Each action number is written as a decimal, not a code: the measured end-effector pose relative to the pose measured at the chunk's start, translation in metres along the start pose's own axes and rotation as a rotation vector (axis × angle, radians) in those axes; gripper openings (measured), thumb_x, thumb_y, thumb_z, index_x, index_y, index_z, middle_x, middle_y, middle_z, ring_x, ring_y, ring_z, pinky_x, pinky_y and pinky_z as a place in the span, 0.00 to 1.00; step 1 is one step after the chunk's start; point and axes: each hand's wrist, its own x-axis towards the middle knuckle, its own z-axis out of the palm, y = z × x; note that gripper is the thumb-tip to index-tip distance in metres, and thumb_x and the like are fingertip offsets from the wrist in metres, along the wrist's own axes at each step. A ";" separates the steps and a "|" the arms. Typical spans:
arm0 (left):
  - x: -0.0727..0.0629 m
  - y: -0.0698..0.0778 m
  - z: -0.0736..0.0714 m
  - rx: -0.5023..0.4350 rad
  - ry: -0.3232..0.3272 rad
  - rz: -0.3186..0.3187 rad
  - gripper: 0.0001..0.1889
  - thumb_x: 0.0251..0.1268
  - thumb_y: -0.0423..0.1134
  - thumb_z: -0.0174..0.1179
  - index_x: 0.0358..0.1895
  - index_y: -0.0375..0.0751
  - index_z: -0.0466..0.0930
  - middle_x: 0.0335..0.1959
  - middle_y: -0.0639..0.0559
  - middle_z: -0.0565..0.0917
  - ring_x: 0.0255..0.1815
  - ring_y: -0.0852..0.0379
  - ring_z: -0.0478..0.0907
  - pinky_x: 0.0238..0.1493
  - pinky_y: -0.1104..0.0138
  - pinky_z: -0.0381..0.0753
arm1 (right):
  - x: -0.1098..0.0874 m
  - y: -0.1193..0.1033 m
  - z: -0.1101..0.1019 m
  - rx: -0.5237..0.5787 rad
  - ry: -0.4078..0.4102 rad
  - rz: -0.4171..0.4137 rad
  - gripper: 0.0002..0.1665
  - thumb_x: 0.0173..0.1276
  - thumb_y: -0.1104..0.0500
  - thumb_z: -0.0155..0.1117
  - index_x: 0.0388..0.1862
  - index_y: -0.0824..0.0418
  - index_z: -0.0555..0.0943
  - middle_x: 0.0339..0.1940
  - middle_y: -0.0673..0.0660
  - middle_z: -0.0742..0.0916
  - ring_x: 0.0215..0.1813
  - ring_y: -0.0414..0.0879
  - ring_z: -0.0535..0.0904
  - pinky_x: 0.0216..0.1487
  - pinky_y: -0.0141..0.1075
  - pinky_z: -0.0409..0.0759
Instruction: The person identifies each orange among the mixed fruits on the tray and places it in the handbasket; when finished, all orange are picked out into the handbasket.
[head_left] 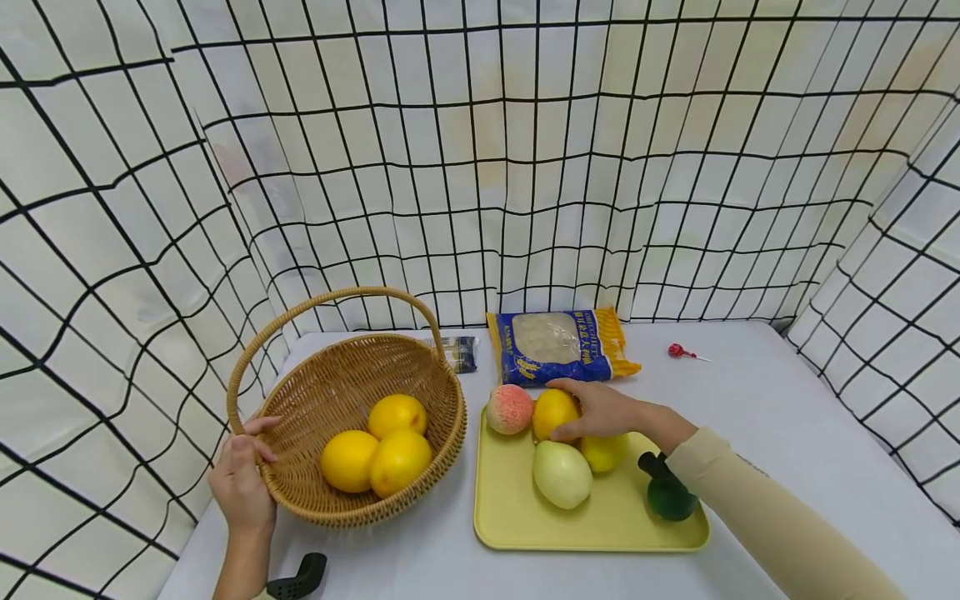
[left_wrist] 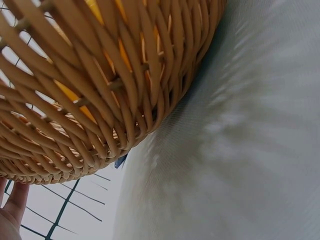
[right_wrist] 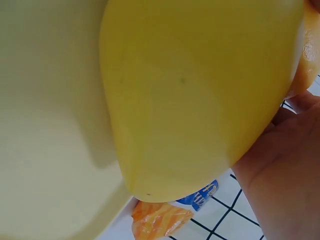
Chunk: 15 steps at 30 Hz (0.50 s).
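Note:
My left hand (head_left: 243,479) grips the rim of a wicker basket (head_left: 311,379) at the foot of its handle, and the basket tilts toward me. Inside lie three yellow lemons (head_left: 400,462). Over a yellow tray (head_left: 525,525), my right hand (head_left: 600,408) holds another lemon (head_left: 553,414) between thumb and fingers. Beside that lemon are a pink peach (head_left: 510,409) and a pale green pear-shaped fruit (head_left: 562,475). A yellow fruit (head_left: 604,452) sits under the right wrist and fills much of the right wrist view. In the left wrist view, the basket's woven side (left_wrist: 100,90) covers the left hand's grip partly.
A dark green bottle-shaped thing (head_left: 671,497) lies at the tray's right. Behind the tray is a blue and yellow food packet (head_left: 555,346), with a small dark packet (head_left: 460,354) by the basket. A red lollipop (head_left: 678,351) lies at right. Black-gridded white walls (head_left: 525,167) enclose the table.

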 end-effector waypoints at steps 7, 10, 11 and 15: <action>0.000 0.001 0.000 0.041 0.013 -0.025 0.26 0.76 0.32 0.41 0.14 0.22 0.65 0.36 0.47 0.87 0.57 0.46 0.74 0.66 0.71 0.65 | 0.002 -0.001 0.002 -0.004 0.014 -0.024 0.50 0.57 0.37 0.70 0.74 0.54 0.63 0.56 0.51 0.80 0.48 0.45 0.75 0.53 0.45 0.76; -0.001 0.000 0.000 0.030 0.016 -0.023 0.26 0.76 0.32 0.41 0.14 0.22 0.65 0.36 0.47 0.87 0.57 0.46 0.75 0.66 0.70 0.65 | 0.001 -0.001 0.002 -0.006 0.021 -0.035 0.50 0.57 0.38 0.70 0.73 0.54 0.63 0.54 0.51 0.81 0.47 0.44 0.76 0.51 0.44 0.77; -0.001 0.000 0.000 0.020 0.014 -0.018 0.26 0.76 0.32 0.41 0.14 0.22 0.64 0.36 0.47 0.87 0.57 0.46 0.75 0.66 0.70 0.64 | 0.001 -0.002 0.002 -0.008 0.024 -0.037 0.50 0.56 0.38 0.70 0.73 0.55 0.63 0.54 0.51 0.81 0.47 0.44 0.76 0.51 0.43 0.77; 0.000 -0.001 0.000 -0.005 0.013 0.000 0.26 0.76 0.32 0.42 0.14 0.22 0.64 0.36 0.47 0.87 0.56 0.46 0.75 0.66 0.70 0.65 | 0.000 -0.005 -0.003 -0.007 0.071 -0.055 0.51 0.56 0.39 0.71 0.74 0.55 0.63 0.55 0.51 0.80 0.46 0.44 0.76 0.48 0.41 0.78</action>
